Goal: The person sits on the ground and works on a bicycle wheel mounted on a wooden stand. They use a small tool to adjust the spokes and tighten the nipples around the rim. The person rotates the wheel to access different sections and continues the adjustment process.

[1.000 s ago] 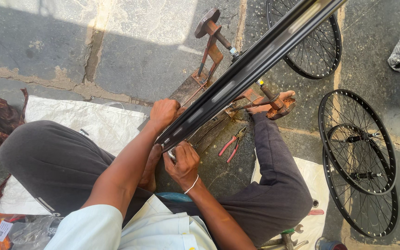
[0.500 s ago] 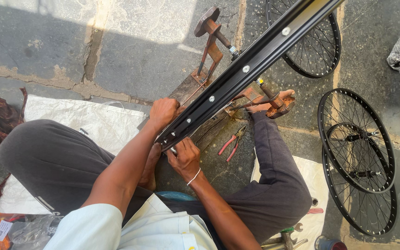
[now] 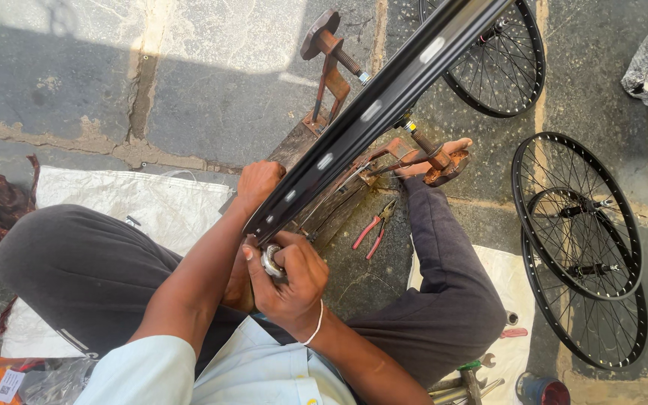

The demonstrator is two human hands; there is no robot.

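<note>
Two hands on one black bike rim here, the rim sitting edge-up in a rusty truing stand on the stone floor. Left hand is wrapped around the rim's near end from the side. Right hand is clenched just under that same end around a small shiny metal tool, can't tell exactly what kind. Red-handled pliers lie on the ground just beside the stand, between the legs. As for containers: a small can with a red rim stands at the bottom right, contents not visible. Spoked wheels are stacked flat on the right, another wheel up top.
</note>
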